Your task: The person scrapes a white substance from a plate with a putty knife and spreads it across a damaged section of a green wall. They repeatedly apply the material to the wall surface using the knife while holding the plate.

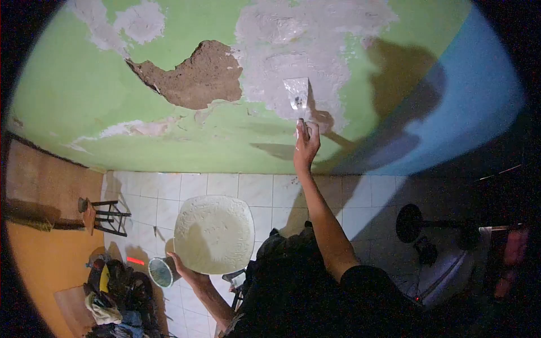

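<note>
- Looking for letters, I find the red strip [135,261] on the floor [194,186] and the bucket [174,271] too small and blurry to tell if they have writing.
- With my right hand [307,143], I grip the handle of a scraper [297,91]. My fingers are closed around it, and one fingertip reaches up toward the blade.
- The scraper's flat blade points up, at the low part of a big gray patch [267,79] on the wall [186,22]. I cannot tell if it touches the patch.
- With my left hand [191,274], I hold up a wide tray [252,231] by its lower left edge. The fingers I see bend at that edge; the others hide under it, so I cannot tell how far apart they are.
- Pale paste [225,234] covers the tray. It is bumpy near the sides.
- Left of the gray patch is a rough brown spot [194,81]. The wall is green around it and blue far to the right.
- The bucket shows just beside my left fingers. A stool [112,218] stands farther left, and a messy pile [121,293] lies near the bucket.
</note>
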